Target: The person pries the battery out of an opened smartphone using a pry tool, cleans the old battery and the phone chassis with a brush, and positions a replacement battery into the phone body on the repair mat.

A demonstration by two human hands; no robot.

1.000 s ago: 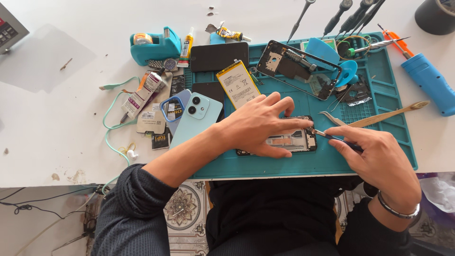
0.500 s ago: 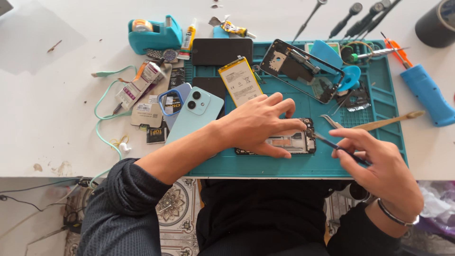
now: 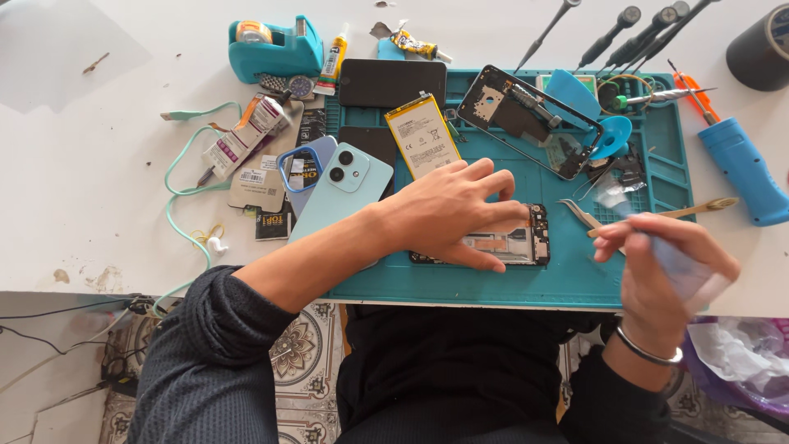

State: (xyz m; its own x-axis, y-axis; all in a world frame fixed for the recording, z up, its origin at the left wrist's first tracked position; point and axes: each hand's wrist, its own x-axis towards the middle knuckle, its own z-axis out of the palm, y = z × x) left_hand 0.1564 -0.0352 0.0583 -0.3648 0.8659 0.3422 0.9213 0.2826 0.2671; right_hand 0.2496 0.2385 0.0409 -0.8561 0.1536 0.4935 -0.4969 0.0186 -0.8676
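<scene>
My left hand lies flat on an opened phone body and holds it down on the teal work mat. My right hand hovers over the mat's right front corner. It grips a small clear plastic bottle, blurred, with its thin nozzle pointing up and left. Metal tweezers lie on the mat between the phone body and the right hand.
A yellow-labelled battery, a black phone, a phone frame and blue plastic picks lie on the mat. A light blue phone back, tape dispenser, glue tubes, cable, screwdrivers and blue tool surround it.
My right hand has let go of the tweezers, which now lie on the mat, and has drawn back to the right with the clear bottle in it. The left hand stays on the phone.
</scene>
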